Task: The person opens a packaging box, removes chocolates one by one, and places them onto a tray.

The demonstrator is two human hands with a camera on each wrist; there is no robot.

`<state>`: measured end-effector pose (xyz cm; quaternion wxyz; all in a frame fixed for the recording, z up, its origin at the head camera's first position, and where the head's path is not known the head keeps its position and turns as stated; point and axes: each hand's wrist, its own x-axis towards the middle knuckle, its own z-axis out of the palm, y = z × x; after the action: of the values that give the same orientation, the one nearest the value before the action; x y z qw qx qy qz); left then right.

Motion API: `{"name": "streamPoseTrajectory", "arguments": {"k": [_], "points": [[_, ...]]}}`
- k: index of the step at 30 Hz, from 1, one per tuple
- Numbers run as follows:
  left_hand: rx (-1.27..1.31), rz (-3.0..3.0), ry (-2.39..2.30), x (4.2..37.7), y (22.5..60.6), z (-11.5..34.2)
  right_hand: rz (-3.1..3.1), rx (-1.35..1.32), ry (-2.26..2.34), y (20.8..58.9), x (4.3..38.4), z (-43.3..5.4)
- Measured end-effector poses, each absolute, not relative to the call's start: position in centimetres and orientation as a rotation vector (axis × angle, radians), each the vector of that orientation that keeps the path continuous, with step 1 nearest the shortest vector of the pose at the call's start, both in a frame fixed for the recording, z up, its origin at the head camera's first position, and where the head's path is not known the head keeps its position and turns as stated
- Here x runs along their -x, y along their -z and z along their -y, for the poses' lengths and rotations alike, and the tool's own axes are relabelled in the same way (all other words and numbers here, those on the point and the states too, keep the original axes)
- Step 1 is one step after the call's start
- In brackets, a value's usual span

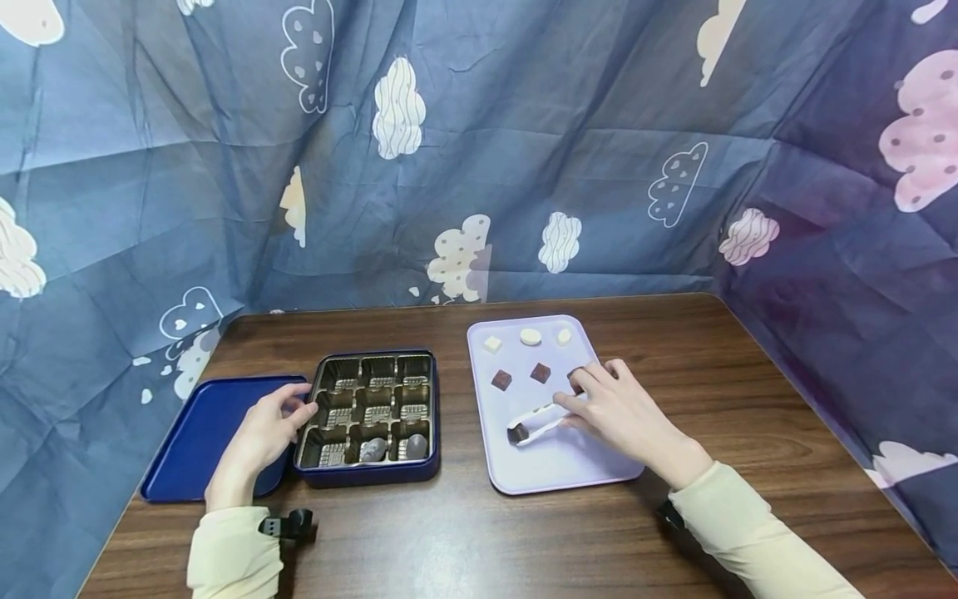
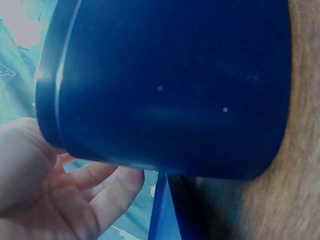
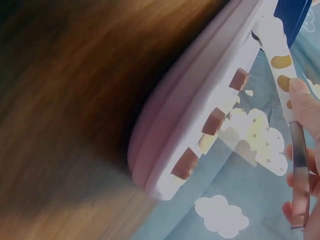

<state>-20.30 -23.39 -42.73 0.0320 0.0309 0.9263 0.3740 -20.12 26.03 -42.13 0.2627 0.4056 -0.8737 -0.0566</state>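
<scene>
My right hand [image 1: 624, 412] holds a pair of white tongs [image 3: 280, 55] over the front part of a lilac tray [image 1: 524, 474]. A dark chocolate [image 1: 517, 433] sits between the tongs' tips. At the left, my left hand [image 1: 265, 428] touches the left rim of a dark blue box [image 1: 367, 476] with thumb and fingers, the fingers fairly straight. The box has a gold divided insert [image 1: 372, 405]. In its front row, a marbled chocolate [image 1: 372, 450] lies in the middle compartment and a dark round chocolate [image 1: 417, 447] in the right one.
Farther back on the tray are three white chocolates [image 1: 530, 337] and a row of brown square chocolates [image 1: 540, 373], one partly behind my right hand. The blue lid [image 1: 213, 433] lies left of the box, partly under my left arm. Patterned blue cloth [image 1: 419, 183] hangs around the wooden table [image 1: 449, 532].
</scene>
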Motion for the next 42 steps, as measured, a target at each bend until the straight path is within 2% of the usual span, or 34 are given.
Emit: {"name": "streamPoseTrajectory", "arguments": {"k": [29, 42], "points": [[-0.120, -2.858, -1.176, 20.6, 43.3, 23.2, 2.342, -1.233, 0.066, 41.6, 19.3, -27.3], [-0.106, -2.854, -1.177, 20.1, 42.9, 23.6, 2.324, -1.162, 0.091, 42.4, 19.9, -26.0]]}}
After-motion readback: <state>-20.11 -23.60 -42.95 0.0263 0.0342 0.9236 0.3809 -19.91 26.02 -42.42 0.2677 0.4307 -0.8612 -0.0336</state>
